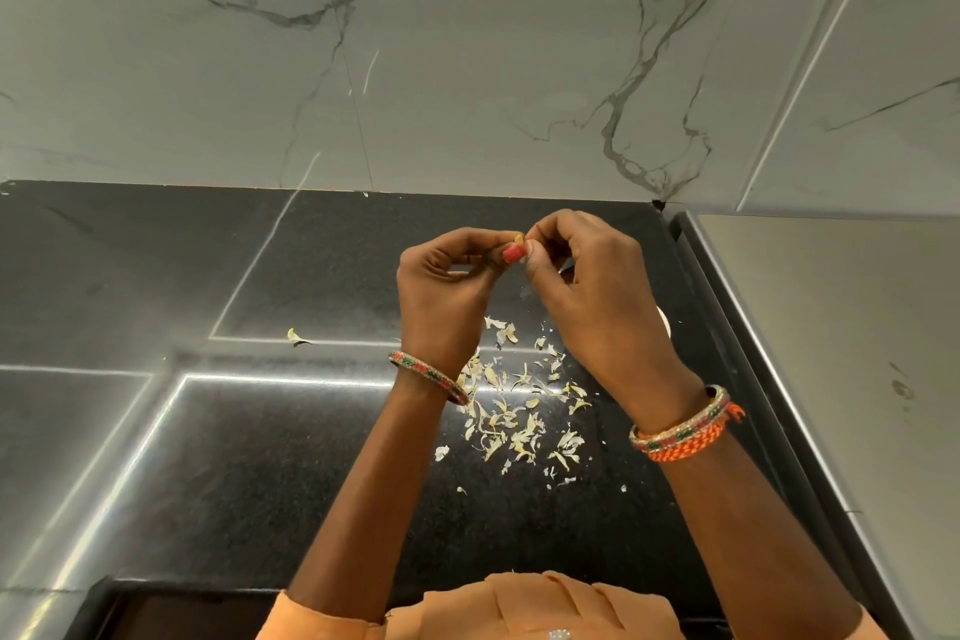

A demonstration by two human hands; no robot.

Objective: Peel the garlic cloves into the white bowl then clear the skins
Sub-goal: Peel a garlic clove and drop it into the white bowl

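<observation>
Garlic clove (pixel 518 239) sits pinched between the two hands, raised above the black counter (pixel 322 431): the left hand (pixel 447 286) curls its fingers and thumb round the clove from one side, and the right hand (pixel 587 286) nips it from the other with thumb and forefinger, so both hands are closed on the same small thing and meet fingertip to fingertip. Only a yellowish sliver of the clove shows above the left thumb's red nail; how its long axis lies I cannot tell, since the fingers hide most of it. Neither hand is nearer, as each already touches it, and the skin looks to be coming away at the right hand's pinch. Below and toward the body from both hands, between the wrists, lies the scatter of skins (pixel 519 411), loose and pale on the dark stone; one stray skin (pixel 296 337) lies well apart, out beyond the left wrist. The white bowl (pixel 665 320) is almost wholly hidden under the right hand, with just a pale edge showing past the heel of that palm, so the drop for a peeled clove should be down and slightly outward from the right hand. By my judgement the peeling is well along but not finished, and the skins are not yet cleared
</observation>
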